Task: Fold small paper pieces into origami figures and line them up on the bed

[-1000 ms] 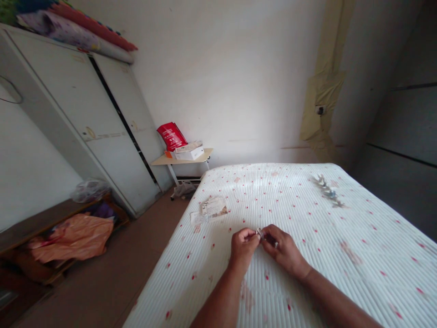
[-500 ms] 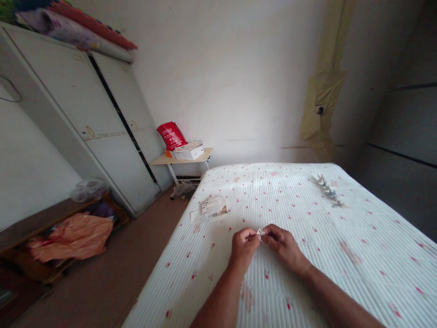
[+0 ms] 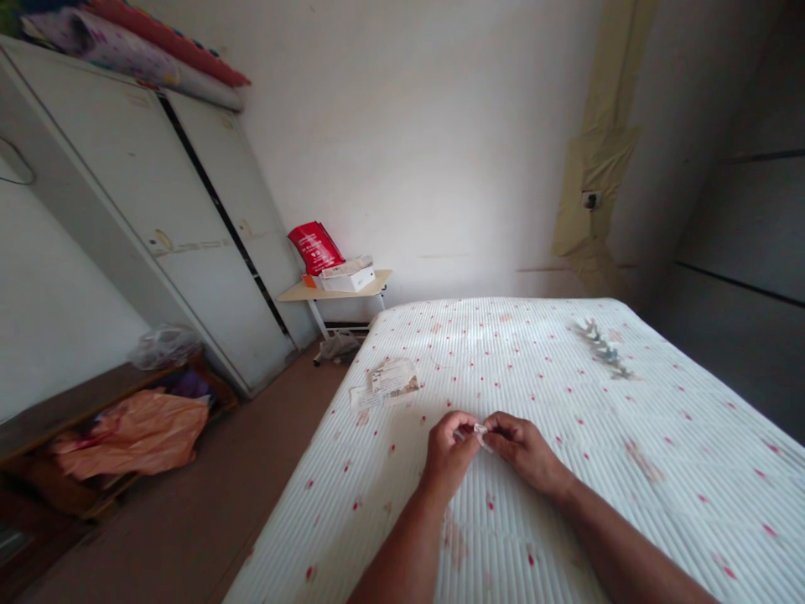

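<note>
Head view, and from where I stand the work is all in the fingertips. The left hand [image 3: 449, 446] and the right hand [image 3: 523, 450] meet over the bed with its white ribbed cover dotted with red flowers [image 3: 512, 541], and between them sits a small, pale, translucent-looking folded piece [image 3: 480, 429]. Each grip looks closed down to a narrow thumb-and-finger pinch on it, one from either side; whether the piece touches the cover I can't tell, nor can I make out its folds.

For something so slight, I'd say a light, even pinch serves best: let one hand steady it while the other shapes, with the thumbs close to the edge being worked. Pulling both ways at once could tear or spring it. The flat, off-white printed papers [image 3: 395, 377] lie well apart, beyond the left hand, so there's elbow room.
</note>
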A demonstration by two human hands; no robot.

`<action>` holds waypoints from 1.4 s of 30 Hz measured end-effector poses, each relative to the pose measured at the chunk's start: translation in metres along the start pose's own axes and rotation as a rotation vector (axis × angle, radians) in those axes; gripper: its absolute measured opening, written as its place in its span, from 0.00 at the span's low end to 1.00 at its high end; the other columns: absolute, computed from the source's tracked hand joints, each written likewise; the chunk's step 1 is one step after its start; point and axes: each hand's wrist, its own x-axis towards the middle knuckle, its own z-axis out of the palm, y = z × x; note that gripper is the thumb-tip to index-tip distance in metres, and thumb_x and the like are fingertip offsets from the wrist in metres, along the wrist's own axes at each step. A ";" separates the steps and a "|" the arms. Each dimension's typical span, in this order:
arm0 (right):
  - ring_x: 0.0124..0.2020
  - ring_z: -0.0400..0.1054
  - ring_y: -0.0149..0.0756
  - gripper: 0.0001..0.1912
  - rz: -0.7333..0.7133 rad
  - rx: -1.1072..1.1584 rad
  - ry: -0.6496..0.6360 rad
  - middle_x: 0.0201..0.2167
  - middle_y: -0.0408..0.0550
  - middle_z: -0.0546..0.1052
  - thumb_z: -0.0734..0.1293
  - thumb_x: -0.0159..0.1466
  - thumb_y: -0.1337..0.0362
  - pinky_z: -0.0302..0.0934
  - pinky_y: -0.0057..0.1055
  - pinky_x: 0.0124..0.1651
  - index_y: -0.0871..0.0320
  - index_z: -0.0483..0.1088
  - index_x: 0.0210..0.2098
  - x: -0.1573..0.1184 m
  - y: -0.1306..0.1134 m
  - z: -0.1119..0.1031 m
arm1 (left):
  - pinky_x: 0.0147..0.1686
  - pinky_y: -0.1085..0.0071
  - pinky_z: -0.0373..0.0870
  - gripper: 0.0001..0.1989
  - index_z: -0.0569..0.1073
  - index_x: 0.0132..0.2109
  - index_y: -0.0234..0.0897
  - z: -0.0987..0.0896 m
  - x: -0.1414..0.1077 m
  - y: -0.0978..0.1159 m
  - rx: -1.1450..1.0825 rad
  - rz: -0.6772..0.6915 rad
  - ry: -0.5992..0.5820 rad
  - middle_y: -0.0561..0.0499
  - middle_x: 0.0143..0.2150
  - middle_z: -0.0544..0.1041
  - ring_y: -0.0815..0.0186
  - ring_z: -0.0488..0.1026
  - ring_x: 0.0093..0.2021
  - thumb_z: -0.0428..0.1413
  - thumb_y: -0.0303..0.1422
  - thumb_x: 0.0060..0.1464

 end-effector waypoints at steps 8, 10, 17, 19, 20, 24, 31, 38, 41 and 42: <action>0.26 0.60 0.29 0.11 0.010 -0.025 0.019 0.23 0.41 0.67 0.64 0.57 0.57 0.54 0.26 0.30 0.59 0.69 0.27 0.001 0.002 -0.001 | 0.22 0.79 0.53 0.02 0.67 0.27 0.35 -0.001 0.002 -0.011 0.053 -0.045 -0.043 0.58 0.22 0.63 0.74 0.57 0.22 0.53 0.27 0.41; 0.26 0.60 0.29 0.11 0.012 -0.020 0.008 0.22 0.41 0.67 0.64 0.57 0.57 0.54 0.26 0.30 0.59 0.69 0.27 0.001 0.001 -0.001 | 0.23 0.78 0.54 0.02 0.68 0.28 0.34 -0.002 0.002 -0.011 0.047 -0.052 -0.057 0.57 0.22 0.64 0.74 0.58 0.23 0.53 0.28 0.41; 0.26 0.60 0.30 0.13 0.030 -0.021 -0.012 0.23 0.42 0.67 0.63 0.57 0.55 0.55 0.26 0.30 0.59 0.69 0.28 0.000 -0.004 -0.005 | 0.26 0.76 0.58 0.06 0.70 0.28 0.33 -0.007 0.005 -0.002 -0.017 -0.118 -0.069 0.55 0.22 0.67 0.72 0.62 0.24 0.53 0.32 0.43; 0.25 0.59 0.29 0.14 0.054 -0.050 0.018 0.23 0.42 0.66 0.62 0.58 0.54 0.54 0.26 0.29 0.59 0.69 0.29 0.000 -0.005 -0.009 | 0.25 0.77 0.57 0.06 0.69 0.28 0.33 -0.008 0.005 -0.002 -0.071 -0.123 -0.053 0.56 0.21 0.66 0.72 0.61 0.23 0.53 0.33 0.43; 0.25 0.59 0.29 0.14 0.065 -0.061 0.033 0.23 0.42 0.66 0.61 0.58 0.54 0.54 0.26 0.29 0.59 0.69 0.29 0.000 -0.006 -0.010 | 0.25 0.77 0.56 0.06 0.69 0.28 0.33 -0.008 0.005 -0.003 -0.095 -0.122 -0.048 0.56 0.21 0.65 0.73 0.60 0.23 0.53 0.33 0.44; 0.27 0.60 0.31 0.14 0.076 -0.075 0.041 0.25 0.43 0.67 0.62 0.57 0.53 0.55 0.27 0.30 0.58 0.69 0.28 0.000 -0.007 -0.014 | 0.25 0.77 0.56 0.06 0.69 0.28 0.34 -0.009 0.004 -0.002 -0.138 -0.108 -0.035 0.57 0.21 0.65 0.73 0.60 0.23 0.53 0.33 0.44; 0.26 0.59 0.30 0.14 -0.018 -0.104 0.014 0.25 0.42 0.65 0.64 0.56 0.52 0.53 0.26 0.29 0.58 0.68 0.29 -0.002 -0.004 -0.006 | 0.26 0.77 0.56 0.06 0.68 0.28 0.34 -0.006 0.003 -0.002 -0.134 -0.090 -0.034 0.56 0.22 0.65 0.73 0.60 0.23 0.54 0.33 0.45; 0.20 0.54 0.26 0.16 0.108 0.025 0.026 0.19 0.38 0.62 0.65 0.54 0.50 0.49 0.25 0.24 0.59 0.66 0.26 0.000 0.001 -0.002 | 0.28 0.77 0.58 0.07 0.69 0.29 0.33 -0.004 0.003 -0.005 -0.132 -0.080 -0.047 0.55 0.24 0.68 0.72 0.62 0.26 0.54 0.34 0.46; 0.19 0.53 0.25 0.17 0.147 0.072 0.012 0.18 0.37 0.62 0.66 0.53 0.50 0.47 0.25 0.23 0.59 0.66 0.26 0.001 0.001 -0.002 | 0.27 0.77 0.57 0.08 0.69 0.29 0.33 -0.005 0.003 -0.006 -0.143 -0.104 -0.046 0.55 0.23 0.67 0.72 0.62 0.25 0.54 0.35 0.46; 0.19 0.53 0.25 0.17 0.154 0.078 0.012 0.18 0.37 0.62 0.66 0.53 0.50 0.47 0.24 0.23 0.59 0.66 0.25 0.000 0.000 -0.002 | 0.26 0.77 0.57 0.08 0.69 0.29 0.33 -0.004 0.003 -0.005 -0.153 -0.114 -0.045 0.55 0.23 0.68 0.72 0.62 0.25 0.55 0.35 0.45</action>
